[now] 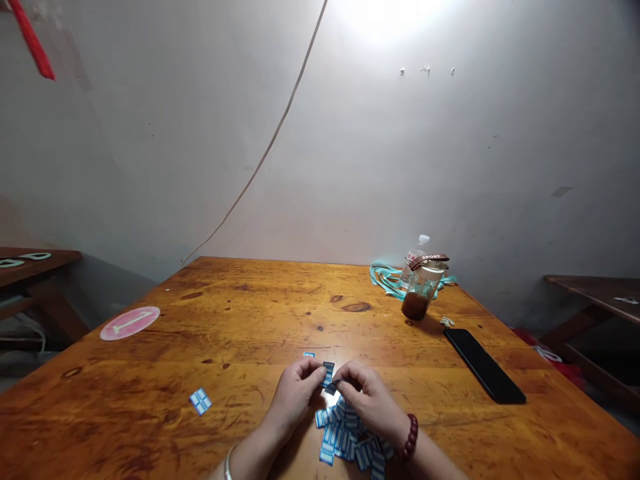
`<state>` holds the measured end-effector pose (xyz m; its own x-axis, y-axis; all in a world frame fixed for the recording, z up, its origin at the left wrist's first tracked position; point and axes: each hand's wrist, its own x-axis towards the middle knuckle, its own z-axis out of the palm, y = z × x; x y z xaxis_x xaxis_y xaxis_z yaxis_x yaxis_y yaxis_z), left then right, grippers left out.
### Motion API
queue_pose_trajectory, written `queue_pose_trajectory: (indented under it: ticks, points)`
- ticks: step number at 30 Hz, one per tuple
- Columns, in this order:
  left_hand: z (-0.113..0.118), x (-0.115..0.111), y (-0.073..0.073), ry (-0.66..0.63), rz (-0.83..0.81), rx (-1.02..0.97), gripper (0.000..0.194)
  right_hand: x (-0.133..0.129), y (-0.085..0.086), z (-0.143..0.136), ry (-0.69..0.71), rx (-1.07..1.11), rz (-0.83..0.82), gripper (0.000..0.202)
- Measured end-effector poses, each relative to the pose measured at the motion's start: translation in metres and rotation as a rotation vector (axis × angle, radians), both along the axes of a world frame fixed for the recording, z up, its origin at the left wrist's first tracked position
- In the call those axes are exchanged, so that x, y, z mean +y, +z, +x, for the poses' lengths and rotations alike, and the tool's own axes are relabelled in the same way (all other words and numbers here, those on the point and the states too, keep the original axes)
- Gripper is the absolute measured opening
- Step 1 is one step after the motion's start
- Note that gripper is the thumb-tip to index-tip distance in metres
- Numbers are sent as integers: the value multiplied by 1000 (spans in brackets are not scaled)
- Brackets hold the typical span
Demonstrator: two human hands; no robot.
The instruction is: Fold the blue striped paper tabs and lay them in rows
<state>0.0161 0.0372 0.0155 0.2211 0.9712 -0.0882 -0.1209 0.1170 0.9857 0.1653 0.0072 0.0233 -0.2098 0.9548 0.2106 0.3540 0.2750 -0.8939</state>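
Observation:
My left hand point(296, 392) pinches a small dark label point(328, 368) between thumb and fingertips; a blue-striped piece shows just under it. Close beside it, my right hand point(369, 395) has thumb and fingers closed on another small dark piece point(331, 389), mostly covered by the fingers. Below and partly beneath my right hand spreads a loose pile of blue-and-white labels point(341, 437). One blue-and-white piece point(309, 355) lies just beyond my left hand. Apart from these, a blue-and-white label point(201, 401) rests to the left on the wooden table point(260, 313).
A black phone point(484, 365) lies at the right. Behind it stand a jar of brown liquid point(416, 303) and a clear plastic bottle point(423, 244), with turquoise ribbon point(384, 279) around them. A pink round sticker point(131, 323) is on the left. A wall rises behind the table.

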Motion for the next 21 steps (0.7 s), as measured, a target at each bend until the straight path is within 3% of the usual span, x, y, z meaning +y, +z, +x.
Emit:
queue_pose_trajectory:
  ticks: [4, 11, 13, 21]
  points:
    - [3, -2, -4, -32, -56, 0, 22, -2, 4, -2, -37, -72, 72, 17]
    - [5, -5, -6, -95, -125, -36, 23, -2, -5, -4, -92, -86, 86, 3]
    - [5, -4, -6, -123, -145, -47, 24, -3, -4, -2, -102, -140, 94, 9]
    - [-1, -2, -7, -239, -213, -20, 25, -3, 1, 3, -70, -237, 96, 7]
